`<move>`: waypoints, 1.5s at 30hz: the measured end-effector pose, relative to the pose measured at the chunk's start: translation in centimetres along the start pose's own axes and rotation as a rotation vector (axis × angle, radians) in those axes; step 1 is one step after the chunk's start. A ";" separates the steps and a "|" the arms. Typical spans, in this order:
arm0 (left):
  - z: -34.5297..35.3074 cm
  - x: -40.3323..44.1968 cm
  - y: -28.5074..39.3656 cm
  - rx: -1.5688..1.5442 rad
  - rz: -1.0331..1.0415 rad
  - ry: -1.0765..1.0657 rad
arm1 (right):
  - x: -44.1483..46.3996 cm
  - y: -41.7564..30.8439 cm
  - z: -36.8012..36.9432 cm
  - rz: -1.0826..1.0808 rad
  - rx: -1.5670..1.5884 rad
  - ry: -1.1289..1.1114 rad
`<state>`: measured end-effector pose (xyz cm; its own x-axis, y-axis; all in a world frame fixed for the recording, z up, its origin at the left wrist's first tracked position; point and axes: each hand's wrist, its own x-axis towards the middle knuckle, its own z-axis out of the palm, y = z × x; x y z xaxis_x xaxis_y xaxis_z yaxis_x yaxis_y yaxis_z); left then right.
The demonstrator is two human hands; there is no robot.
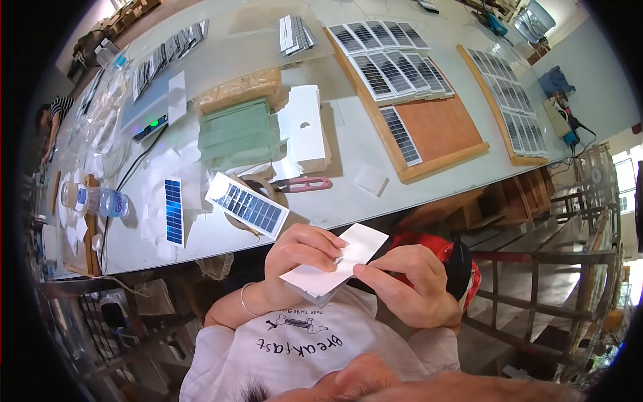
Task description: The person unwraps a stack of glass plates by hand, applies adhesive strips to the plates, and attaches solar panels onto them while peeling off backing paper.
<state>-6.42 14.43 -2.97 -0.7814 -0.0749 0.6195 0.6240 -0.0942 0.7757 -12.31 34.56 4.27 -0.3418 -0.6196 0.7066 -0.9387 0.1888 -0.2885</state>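
In front of my chest, my left hand (305, 253) grips a thin white rectangular sheet (365, 242), its thumb lying across the top face near a small hole. A greyish layer shows beneath the sheet's lower corner; I cannot make out what it is. My right hand (412, 281) pinches the sheet's right edge between thumb and forefinger. Just beyond my left hand, a small solar panel with a white border (249, 206) rests tilted on a roll of tape. A narrower blue solar panel (173, 213) lies to its left.
Pink-handled scissors (305, 183) lie behind the tape. Farther back are white cards (305, 124), green sheets (238, 134) and a wrapped brown bundle (240, 90). Wooden trays (445, 157) of solar panels stand right. A water bottle (107, 202) lies left. A person (55, 120) is at far left.
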 end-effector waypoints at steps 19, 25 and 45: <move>0.2 -0.1 0.6 0.129 -0.030 0.086 | 0.8 0.3 -0.9 -0.072 -0.064 -0.026; 0.2 0.3 1.6 0.208 -0.171 0.059 | 0.8 1.6 -0.1 0.045 0.029 -0.007; 0.6 0.6 2.4 -0.365 -0.575 0.120 | 1.5 1.3 -0.3 0.310 0.166 -0.030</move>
<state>-5.40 14.71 -0.63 -0.9959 -0.0206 0.0882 0.0873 -0.4781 0.8740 -14.07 34.10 5.18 -0.6055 -0.5748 0.5504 -0.7695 0.2464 -0.5893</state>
